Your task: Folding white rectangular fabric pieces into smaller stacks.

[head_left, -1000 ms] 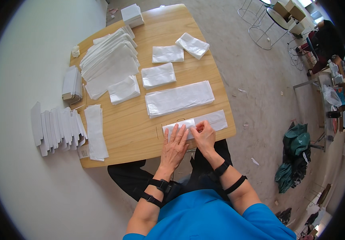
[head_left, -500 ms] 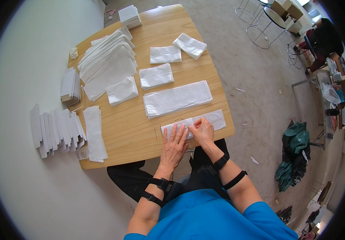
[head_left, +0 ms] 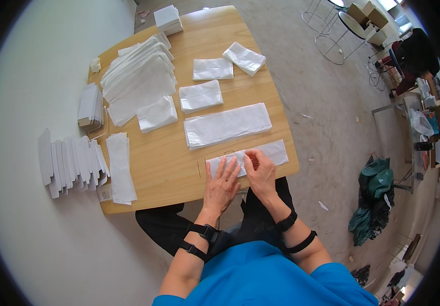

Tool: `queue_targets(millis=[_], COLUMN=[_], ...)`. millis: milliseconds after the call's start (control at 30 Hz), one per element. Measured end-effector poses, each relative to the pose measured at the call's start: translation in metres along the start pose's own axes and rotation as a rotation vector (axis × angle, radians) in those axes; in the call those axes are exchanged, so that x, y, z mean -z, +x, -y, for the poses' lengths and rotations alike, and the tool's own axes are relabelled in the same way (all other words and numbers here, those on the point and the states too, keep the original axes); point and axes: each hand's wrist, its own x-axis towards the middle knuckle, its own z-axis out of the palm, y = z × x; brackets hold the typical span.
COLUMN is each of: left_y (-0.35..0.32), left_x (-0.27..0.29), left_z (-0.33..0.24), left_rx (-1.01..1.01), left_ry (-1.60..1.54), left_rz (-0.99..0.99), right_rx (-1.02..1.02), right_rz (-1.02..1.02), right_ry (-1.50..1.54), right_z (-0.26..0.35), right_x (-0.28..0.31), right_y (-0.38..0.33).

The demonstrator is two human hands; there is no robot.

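Observation:
A long white plastic-like sheet (head_left: 276, 152) lies along the table's near edge, its left part looking doubled over. My left hand (head_left: 221, 184) rests flat on that left part, fingers spread. Beside it, my right hand (head_left: 262, 174) has its fingers curled and pinched at the sheet's middle, where the doubled part ends; the fingertips partly hide the edge there. Just beyond lies a wider stack of long white sheets (head_left: 227, 126). Dark pen lines (head_left: 199, 167) mark the wood left of the sheet.
Folded white bundles (head_left: 201, 96) and a fanned pile of white sheets (head_left: 141, 76) cover the far table. A narrow white strip stack (head_left: 121, 168) and flat white cartons (head_left: 72, 166) sit at left. Dark bags (head_left: 375, 194) lie on the floor; another person (head_left: 416, 56) sits far right.
My right hand has lifted slightly and turned, its fingers shifting at the sheet's middle. My left hand stays pressed in place.

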Motion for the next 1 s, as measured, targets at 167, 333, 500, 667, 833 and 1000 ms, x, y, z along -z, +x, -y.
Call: queue_targets(millis=[167,333,500,667,833,1000], left_y=[-0.001,-0.02,-0.045,-0.025,-0.017,-0.015], left_x=[0.002,0.002,0.017,0.005,-0.017,0.002], left_z=[0.001,0.023,0.036,0.01,0.023,0.037], left_rx=[-0.037,0.06,0.231,0.522,1.028,0.995], left_ry=[0.034,-0.125,0.105,-0.77,-1.827,-1.916], left_rz=[0.023,-0.018,0.019,-0.218,-0.4,-0.407], right_rx=[-0.323,-0.314,-0.355,-0.322,-0.324,-0.33], right_rz=[0.08,0.065,0.033,0.051,0.091,-0.02], right_ry=[0.467,0.506,0.431,0.346,0.298,0.347], right_z=[-0.043,-0.049,-0.048,-0.056,-0.057,-0.062], right_x=[-0.025,-0.033,-0.034,-0.037,-0.039,-0.037], right_y=[0.013,0.013,0.016,0.02,0.022,0.022])
